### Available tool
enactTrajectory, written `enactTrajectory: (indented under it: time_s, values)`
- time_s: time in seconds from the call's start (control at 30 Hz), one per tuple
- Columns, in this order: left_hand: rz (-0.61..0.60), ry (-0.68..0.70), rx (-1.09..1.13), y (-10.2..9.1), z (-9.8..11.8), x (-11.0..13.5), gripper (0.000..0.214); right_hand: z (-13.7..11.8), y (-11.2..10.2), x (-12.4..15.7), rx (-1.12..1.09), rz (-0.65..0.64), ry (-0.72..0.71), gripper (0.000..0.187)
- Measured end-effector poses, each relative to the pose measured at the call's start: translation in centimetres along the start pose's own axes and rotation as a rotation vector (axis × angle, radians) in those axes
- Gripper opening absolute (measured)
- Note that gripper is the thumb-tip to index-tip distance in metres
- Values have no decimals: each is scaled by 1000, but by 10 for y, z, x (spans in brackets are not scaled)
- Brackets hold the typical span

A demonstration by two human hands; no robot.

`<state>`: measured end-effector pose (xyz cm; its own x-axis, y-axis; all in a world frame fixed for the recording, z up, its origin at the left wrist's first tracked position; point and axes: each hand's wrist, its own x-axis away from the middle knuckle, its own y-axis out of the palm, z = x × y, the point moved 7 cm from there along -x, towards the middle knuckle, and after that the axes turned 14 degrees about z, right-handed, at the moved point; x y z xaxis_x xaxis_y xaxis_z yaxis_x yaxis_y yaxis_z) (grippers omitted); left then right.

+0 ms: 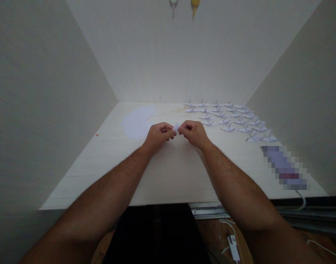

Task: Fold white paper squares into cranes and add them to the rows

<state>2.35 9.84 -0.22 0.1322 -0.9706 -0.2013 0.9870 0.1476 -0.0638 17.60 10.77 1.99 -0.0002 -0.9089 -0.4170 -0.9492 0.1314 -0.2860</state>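
A small folded piece of white paper (pixel 176 127) is pinched between my two hands, above the middle of the white table. My left hand (pixel 161 134) closes its thumb and fingers on the paper's left side. From the other side, my right hand (pixel 193 132) grips its right edge between thumb and fingertips. The paper's lower part is hidden by the fingers, and its exact folds are too small to make out. Beyond my right hand stand several rows of white folded paper cranes (pixel 230 114). White paper sheets (pixel 137 121) lie spread to the left of my left hand.
The white table (pixel 102 168) has walls at left, back and right. A pixelated flat device (pixel 283 167) with a cable lies at the right. A small orange bit (pixel 97 135) sits near the left edge. A white power strip (pixel 233 247) lies below on the floor.
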Motion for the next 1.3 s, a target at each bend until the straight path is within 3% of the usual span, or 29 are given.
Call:
enactTrajectory:
  time_s: [0.23,0.53,0.67,0.87,1.17,1.3]
  values:
    - [18,-14,-83,0,4,2,12,-2,5,3,-28,-34,19,19]
    - [-80,17,-70,9,3,8,17,-4,-4,0,-48,-4,28,18]
    - [-17,46,-113,5,7,8,15,-3,-1,1,-103,-16,85,18]
    - [-37,15,-143,9,8,12,12,-5,2,0,-39,-2,-27,16]
    - [120,4,-130,-5,10,6,18,-4,1,2,-38,81,-97,33]
    - [115,4,-146,-4,8,6,20,-2,-2,1,-19,126,-92,23]
